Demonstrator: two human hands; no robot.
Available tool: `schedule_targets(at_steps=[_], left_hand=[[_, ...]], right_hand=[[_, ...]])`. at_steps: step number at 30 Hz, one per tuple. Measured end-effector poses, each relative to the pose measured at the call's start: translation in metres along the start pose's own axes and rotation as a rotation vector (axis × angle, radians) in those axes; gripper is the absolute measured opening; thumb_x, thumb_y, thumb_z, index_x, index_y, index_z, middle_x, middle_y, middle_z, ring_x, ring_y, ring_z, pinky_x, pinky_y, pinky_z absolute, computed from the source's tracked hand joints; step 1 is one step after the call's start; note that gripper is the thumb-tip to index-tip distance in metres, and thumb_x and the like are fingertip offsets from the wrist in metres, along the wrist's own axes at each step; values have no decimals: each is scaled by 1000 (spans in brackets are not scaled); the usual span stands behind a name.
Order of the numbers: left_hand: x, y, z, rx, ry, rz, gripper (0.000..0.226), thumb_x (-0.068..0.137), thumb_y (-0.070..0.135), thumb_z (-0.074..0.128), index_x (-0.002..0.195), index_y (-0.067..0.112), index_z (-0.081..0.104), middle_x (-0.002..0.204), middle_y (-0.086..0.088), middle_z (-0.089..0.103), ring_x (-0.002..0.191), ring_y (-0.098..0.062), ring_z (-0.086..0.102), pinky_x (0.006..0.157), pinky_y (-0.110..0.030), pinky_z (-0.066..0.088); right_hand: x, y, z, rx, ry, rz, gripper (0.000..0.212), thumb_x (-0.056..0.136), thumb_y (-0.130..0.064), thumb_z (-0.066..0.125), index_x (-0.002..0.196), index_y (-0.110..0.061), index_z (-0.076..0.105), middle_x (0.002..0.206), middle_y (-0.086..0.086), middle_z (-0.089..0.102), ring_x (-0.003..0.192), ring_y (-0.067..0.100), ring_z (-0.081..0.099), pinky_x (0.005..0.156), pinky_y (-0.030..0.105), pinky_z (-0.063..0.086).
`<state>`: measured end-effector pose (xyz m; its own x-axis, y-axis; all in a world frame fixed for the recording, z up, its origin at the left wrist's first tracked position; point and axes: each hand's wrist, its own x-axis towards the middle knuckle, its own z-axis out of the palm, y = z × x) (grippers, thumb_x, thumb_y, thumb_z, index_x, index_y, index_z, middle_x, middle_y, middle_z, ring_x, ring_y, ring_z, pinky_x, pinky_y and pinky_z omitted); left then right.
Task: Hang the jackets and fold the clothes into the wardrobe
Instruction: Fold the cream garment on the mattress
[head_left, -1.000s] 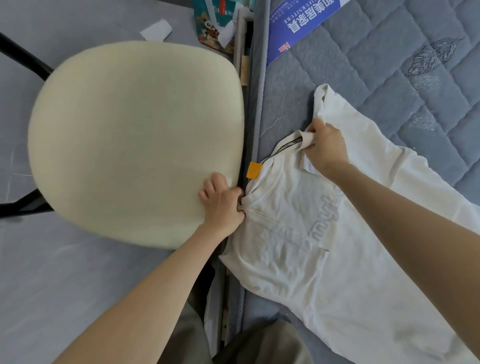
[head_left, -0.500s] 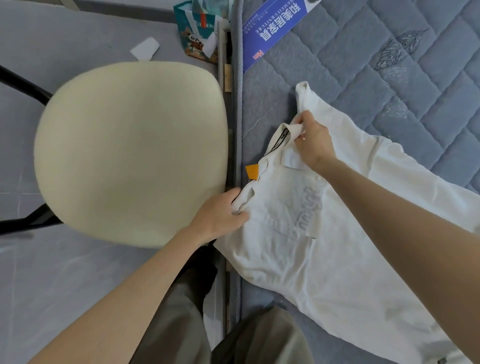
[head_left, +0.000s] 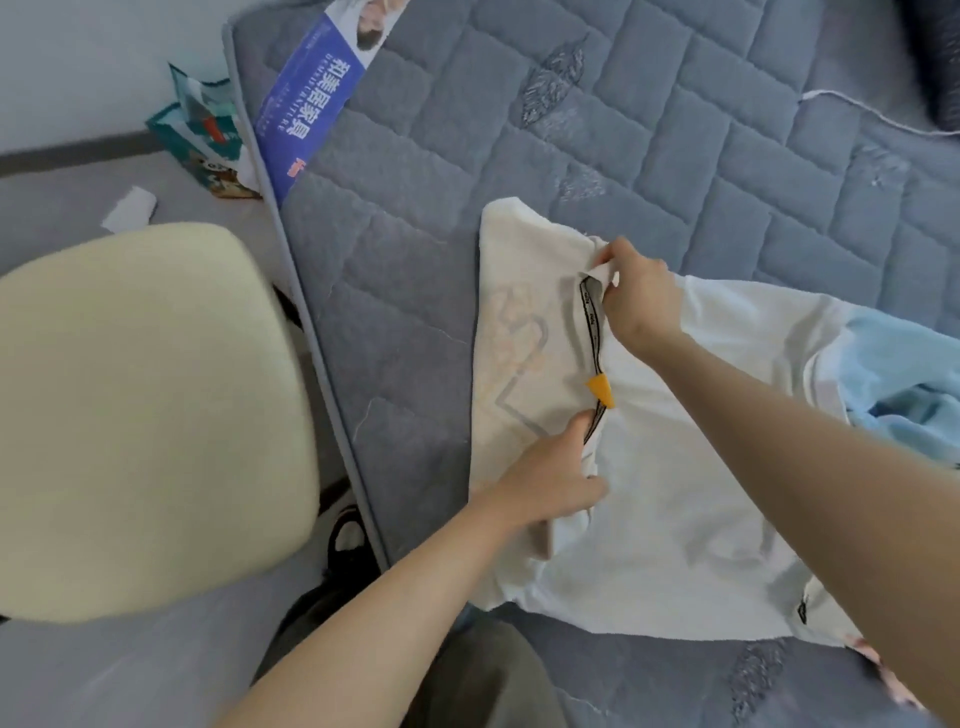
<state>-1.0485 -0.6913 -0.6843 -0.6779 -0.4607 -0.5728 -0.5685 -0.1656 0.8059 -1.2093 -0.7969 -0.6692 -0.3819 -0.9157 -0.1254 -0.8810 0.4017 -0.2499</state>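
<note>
A white T-shirt (head_left: 675, 467) lies spread on the grey quilted mattress (head_left: 649, 145). Its neckline has a black printed tape and an orange tag (head_left: 600, 391). My left hand (head_left: 550, 478) grips the collar edge at the near end of the neckline. My right hand (head_left: 636, 291) pinches the collar at its far end. One side of the shirt, showing a faint print (head_left: 519, 353), is folded over to the left of the neckline. A light blue garment (head_left: 904, 384) lies on the shirt's right part.
A cream padded chair seat (head_left: 145, 415) stands close beside the mattress on the left. A green carton (head_left: 202, 140) and a scrap of white paper (head_left: 130, 208) lie on the floor. A white cable (head_left: 872, 114) crosses the mattress at the far right.
Both hands have carried the shirt's collar to the right, away from the chair and further onto the mattress. The left side of the shirt now lies folded over. The view swung right.
</note>
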Motion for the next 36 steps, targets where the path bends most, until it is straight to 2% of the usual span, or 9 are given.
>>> schedule_targets(at_steps=[3, 6, 8, 11, 15, 18, 23, 28, 36], left_hand=[[22, 22, 40, -81, -78, -65, 76, 77, 30, 57, 144, 28, 21, 124, 0, 54, 109, -28, 57, 86, -33, 46], [30, 28, 66, -336, -379, -286, 74, 81, 34, 58, 146, 32, 21, 127, -9, 53, 76, -27, 71, 63, -33, 58], [33, 26, 66, -318, -427, -348, 65, 84, 32, 54, 145, 25, 31, 123, -11, 59, 58, -23, 70, 50, -26, 55], [36, 17, 51, -22, -113, -240, 33, 88, 34, 49, 117, 20, 59, 104, 0, 68, 69, -22, 70, 57, -26, 52], [35, -11, 19, 84, 335, -245, 13, 88, 37, 56, 94, 26, 55, 85, 14, 56, 85, -15, 58, 69, -28, 43], [30, -29, 7, 189, 269, -197, 23, 85, 37, 59, 103, 25, 51, 91, 11, 52, 88, -12, 54, 68, -28, 40], [16, -46, 26, 570, -10, 24, 50, 78, 50, 64, 120, 26, 49, 104, 10, 43, 108, -14, 42, 83, -25, 33], [8, -55, 58, 815, -125, 30, 68, 71, 60, 62, 130, 33, 39, 123, 4, 36, 115, -21, 32, 95, -34, 25], [-20, -85, 67, 1125, -87, 230, 74, 64, 56, 62, 129, 35, 33, 133, -2, 24, 126, -25, 27, 99, -39, 19]], right_hand=[[-6, 46, -9, -76, 22, 86, 35, 84, 0, 39, 112, -15, 54, 84, 8, 59, 78, 32, 48, 57, 34, 28], [-13, 85, -8, -146, -129, 204, 28, 91, -12, 47, 118, -14, 56, 110, 12, 62, 104, 35, 53, 67, 37, 36], [-20, 103, -4, -188, -276, 271, 31, 94, -24, 53, 123, -13, 58, 129, 10, 52, 119, 33, 45, 83, 40, 41], [-28, 112, 6, -111, -258, 298, 33, 97, -27, 48, 124, -12, 58, 143, 8, 39, 126, 32, 36, 96, 44, 38], [-32, 99, 22, 215, -119, 396, 36, 94, -17, 43, 129, -11, 43, 138, 12, 38, 119, 37, 40, 85, 39, 35], [-44, 91, 32, 374, -136, 492, 39, 92, -19, 48, 127, -5, 38, 131, 16, 40, 117, 39, 42, 89, 39, 34], [-91, 101, 36, 298, -178, 526, 49, 88, -26, 58, 129, -9, 38, 127, 14, 44, 118, 34, 44, 94, 42, 37], [-142, 117, 37, 388, -252, 590, 47, 86, -22, 63, 123, -5, 41, 127, 14, 49, 121, 32, 44, 101, 42, 36], [-208, 105, 49, 87, -229, 744, 70, 76, -31, 68, 135, -16, 33, 137, 11, 37, 129, 35, 28, 106, 46, 26]])
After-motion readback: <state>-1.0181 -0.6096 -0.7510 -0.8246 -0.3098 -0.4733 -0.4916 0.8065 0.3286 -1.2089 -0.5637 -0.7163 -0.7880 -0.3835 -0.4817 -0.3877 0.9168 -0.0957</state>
